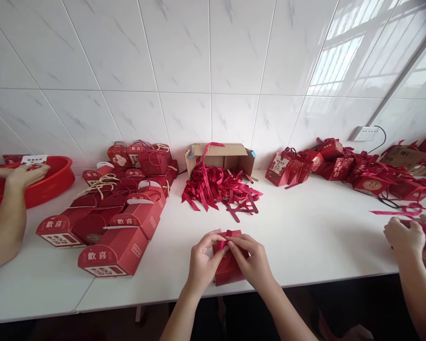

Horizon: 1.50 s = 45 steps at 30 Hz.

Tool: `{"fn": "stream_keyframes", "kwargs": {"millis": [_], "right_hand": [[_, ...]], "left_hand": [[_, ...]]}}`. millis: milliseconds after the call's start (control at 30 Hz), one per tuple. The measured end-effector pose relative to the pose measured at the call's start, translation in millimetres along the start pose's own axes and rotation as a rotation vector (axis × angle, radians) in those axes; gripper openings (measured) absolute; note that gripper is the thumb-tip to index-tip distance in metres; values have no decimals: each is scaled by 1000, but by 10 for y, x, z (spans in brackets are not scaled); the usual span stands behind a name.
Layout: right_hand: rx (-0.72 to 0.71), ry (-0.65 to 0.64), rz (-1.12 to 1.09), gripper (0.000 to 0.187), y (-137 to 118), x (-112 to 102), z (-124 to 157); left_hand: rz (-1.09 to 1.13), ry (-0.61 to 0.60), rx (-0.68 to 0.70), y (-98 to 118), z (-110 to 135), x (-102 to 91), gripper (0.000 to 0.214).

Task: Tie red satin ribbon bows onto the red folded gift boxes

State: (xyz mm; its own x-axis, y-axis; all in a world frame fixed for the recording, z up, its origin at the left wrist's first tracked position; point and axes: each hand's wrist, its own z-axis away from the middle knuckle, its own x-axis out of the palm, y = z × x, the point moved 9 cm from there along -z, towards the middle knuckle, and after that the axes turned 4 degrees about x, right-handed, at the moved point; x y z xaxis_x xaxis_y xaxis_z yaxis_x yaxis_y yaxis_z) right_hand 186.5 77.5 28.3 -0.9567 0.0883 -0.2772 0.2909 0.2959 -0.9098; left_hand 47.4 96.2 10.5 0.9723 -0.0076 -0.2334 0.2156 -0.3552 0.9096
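A small red gift box (227,267) rests on the white table (305,237) near its front edge. My left hand (202,263) and my right hand (253,260) both grip it, fingers pinched together at a red ribbon (229,234) on its top. The box is partly hidden by my fingers.
A pile of red ribbons (216,189) spills from an open cardboard box (220,156) at the back. Stacked red gift boxes (120,218) lie to the left, more red boxes (341,168) to the right. Another person's hand (24,175) touches a red basin (46,182) at left; another person's hand (404,237) works at right.
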Motion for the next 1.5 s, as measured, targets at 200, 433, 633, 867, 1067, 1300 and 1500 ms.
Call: {"fn": "stream_keyframes", "kwargs": {"millis": [200, 433, 633, 867, 1067, 1300, 1500], "right_hand": [[-8, 45, 109, 24, 49, -32, 28], [37, 116, 91, 21, 48, -65, 43], [123, 164, 25, 19, 127, -69, 30], [299, 35, -103, 27, 285, -15, 35], [292, -43, -92, 33, 237, 48, 17], [320, 72, -114, 33, 254, 19, 75], [330, 5, -28, 39, 247, -72, 168]], "left_hand": [[74, -14, -87, -86, -8, 29, 11], [181, -14, -112, -93, 33, 67, 18], [237, 52, -121, -119, 9, 90, 19], [169, -37, -78, -70, -71, 77, 15], [115, -95, -7, -37, -179, 117, 21], [-152, -102, 249, 283, -65, 26, 11], [-122, -167, 169, 198, -116, 74, 13]]}}
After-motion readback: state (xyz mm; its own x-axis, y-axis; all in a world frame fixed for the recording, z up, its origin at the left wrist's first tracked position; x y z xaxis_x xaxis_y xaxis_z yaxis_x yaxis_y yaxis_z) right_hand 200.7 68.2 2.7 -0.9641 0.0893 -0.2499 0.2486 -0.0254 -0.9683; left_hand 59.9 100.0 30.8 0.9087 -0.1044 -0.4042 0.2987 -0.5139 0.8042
